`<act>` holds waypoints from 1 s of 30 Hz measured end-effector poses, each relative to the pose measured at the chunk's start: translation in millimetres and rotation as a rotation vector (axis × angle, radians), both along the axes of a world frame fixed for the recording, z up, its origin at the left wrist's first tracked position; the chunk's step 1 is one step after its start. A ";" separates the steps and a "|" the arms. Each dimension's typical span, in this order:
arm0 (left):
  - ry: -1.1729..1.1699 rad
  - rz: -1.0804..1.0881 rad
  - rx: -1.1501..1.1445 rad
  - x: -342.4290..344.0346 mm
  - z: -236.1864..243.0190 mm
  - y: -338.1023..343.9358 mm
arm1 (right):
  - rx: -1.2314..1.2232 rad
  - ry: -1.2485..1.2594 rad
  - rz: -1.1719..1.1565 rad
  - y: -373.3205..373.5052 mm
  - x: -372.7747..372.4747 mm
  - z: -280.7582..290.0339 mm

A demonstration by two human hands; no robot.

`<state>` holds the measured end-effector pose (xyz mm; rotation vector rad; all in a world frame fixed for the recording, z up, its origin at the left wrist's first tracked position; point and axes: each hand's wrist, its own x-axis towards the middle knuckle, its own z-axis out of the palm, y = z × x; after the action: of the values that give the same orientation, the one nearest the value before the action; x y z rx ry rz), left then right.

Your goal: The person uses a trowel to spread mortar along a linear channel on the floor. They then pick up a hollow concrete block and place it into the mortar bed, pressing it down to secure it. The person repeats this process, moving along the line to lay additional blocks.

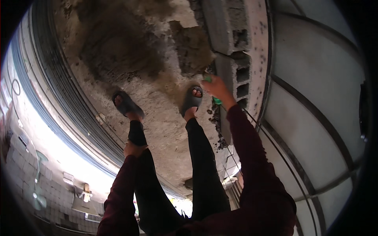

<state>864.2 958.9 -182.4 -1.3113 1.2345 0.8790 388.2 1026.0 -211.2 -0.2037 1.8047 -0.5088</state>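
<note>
My right hand (pixel 215 87) is closed around a green-handled tool (pixel 207 78), whose green shows above and below the fist. Just beyond it lies a brown, rough-edged patch (pixel 193 49); I cannot tell whether that is the tool's head or loose material on the floor. My left hand (pixel 134 150) grips my left leg (pixel 137 133) over the dark trousers, and its fingertips are partly hidden. Dark, damp-looking dirt (pixel 122 55) spreads over the rough concrete floor (pixel 161 129) ahead of my feet, blurred in places.
My feet stand apart in dark slippers (pixel 130 105). Grey hollow concrete blocks (pixel 224 72) line the right side, beside a framed pale panel wall (pixel 307 110). A ribbed metal shutter track (pixel 59 74) curves along the left. Dark crumbs (pixel 215 128) lie by the blocks.
</note>
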 end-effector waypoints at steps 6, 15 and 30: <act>-0.049 -0.140 -0.013 -2.3 -2.1 5.5 | 0.111 0.461 0.111 89.3 -84.1 84.2; 0.032 -0.152 -0.080 -11.8 18.0 24.9 | 0.401 0.970 0.036 229.9 -29.9 56.5; -0.056 -0.077 0.029 11.5 67.8 78.3 | 0.314 0.526 -0.728 46.8 39.5 -90.1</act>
<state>875.7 1037.2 -114.5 -1.2484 1.2166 0.7977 427.7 1072.8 -301.3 0.6151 2.4366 -0.7050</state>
